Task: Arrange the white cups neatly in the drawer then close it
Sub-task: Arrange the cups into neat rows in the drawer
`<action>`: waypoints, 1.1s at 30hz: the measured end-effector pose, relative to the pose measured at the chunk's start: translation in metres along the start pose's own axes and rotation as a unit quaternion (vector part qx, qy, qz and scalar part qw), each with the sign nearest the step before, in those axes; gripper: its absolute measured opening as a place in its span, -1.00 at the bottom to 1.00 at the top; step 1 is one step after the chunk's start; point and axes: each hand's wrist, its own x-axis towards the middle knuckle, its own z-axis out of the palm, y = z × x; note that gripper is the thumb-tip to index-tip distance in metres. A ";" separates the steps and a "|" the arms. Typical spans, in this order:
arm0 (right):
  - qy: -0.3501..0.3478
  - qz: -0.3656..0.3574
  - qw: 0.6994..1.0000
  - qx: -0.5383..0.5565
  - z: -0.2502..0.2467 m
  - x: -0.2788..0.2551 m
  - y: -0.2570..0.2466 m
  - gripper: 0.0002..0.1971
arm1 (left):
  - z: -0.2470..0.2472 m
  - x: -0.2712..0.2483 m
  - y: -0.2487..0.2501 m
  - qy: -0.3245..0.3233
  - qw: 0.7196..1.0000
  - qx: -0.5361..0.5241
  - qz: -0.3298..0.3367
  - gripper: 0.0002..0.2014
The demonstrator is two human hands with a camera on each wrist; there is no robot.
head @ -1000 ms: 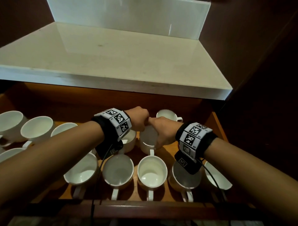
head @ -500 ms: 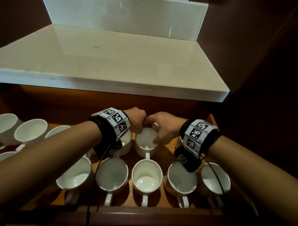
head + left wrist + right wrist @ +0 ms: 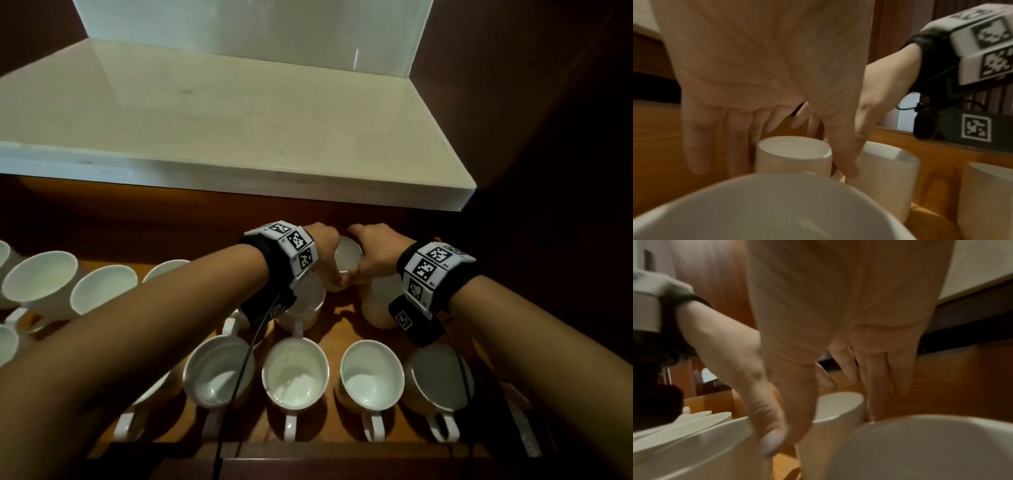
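Observation:
An open wooden drawer (image 3: 342, 450) holds several white cups. A front row of cups (image 3: 296, 371) stands with handles toward me, and two more cups (image 3: 305, 303) stand behind it. Both hands hold one white cup (image 3: 347, 257) farther back, from either side. My left hand (image 3: 323, 251) has its fingers (image 3: 735, 146) on the cup's (image 3: 793, 152) left side, with its thumb between that cup and a neighbouring cup (image 3: 885, 164). My right hand (image 3: 371, 255) has its thumb on the near side of the cup (image 3: 838, 405) and its fingers (image 3: 877, 386) along the far side.
A pale stone counter (image 3: 239, 120) overhangs the back of the drawer just above the hands. More cups (image 3: 41, 277) stand loosely at the drawer's left end. Dark wood panels (image 3: 548, 171) close in the right side.
The hands, held together as fists above the second row a second ago, have reached farther back and come down around the rear cup.

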 end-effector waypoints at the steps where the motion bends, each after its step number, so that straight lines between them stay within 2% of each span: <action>1: -0.013 0.008 1.000 0.001 -0.001 -0.003 0.004 -0.09 | 0.001 0.002 0.001 -0.003 1.000 0.003 -0.006 -0.14; 2: -0.032 0.015 0.999 -0.009 -0.003 -0.007 0.007 -0.10 | 0.002 0.004 0.002 -0.003 1.000 0.005 -0.007 -0.10; 7: -0.146 0.041 0.986 -0.075 -0.004 -0.023 0.019 -0.06 | 0.001 0.012 0.014 0.008 1.000 -0.006 -0.009 -0.18; 13: -0.111 0.035 0.987 -0.114 -0.005 -0.025 0.024 -0.27 | -0.007 0.018 0.014 0.013 1.000 0.007 -0.012 -0.21; 16: -0.103 0.062 0.985 -0.121 -0.006 -0.022 0.031 -0.30 | -0.010 0.018 0.014 -0.002 0.999 0.036 0.009 -0.23; 20: -0.085 0.092 0.985 -0.121 -0.009 -0.021 0.039 -0.26 | -0.012 0.018 0.022 -0.044 0.998 0.038 0.019 -0.09; 24: -0.151 0.064 0.982 -0.094 -0.014 -0.028 0.042 -0.13 | -0.007 0.016 0.033 -0.076 0.996 0.031 0.044 0.00; 27: -0.181 0.070 0.975 -0.105 -0.015 -0.031 0.045 -0.08 | -0.003 0.013 0.040 -0.070 0.995 0.035 0.057 0.00; 33: -0.133 0.082 0.980 -0.121 -0.012 -0.037 0.052 -0.10 | -0.001 0.003 0.044 -0.059 0.995 0.050 0.063 -0.08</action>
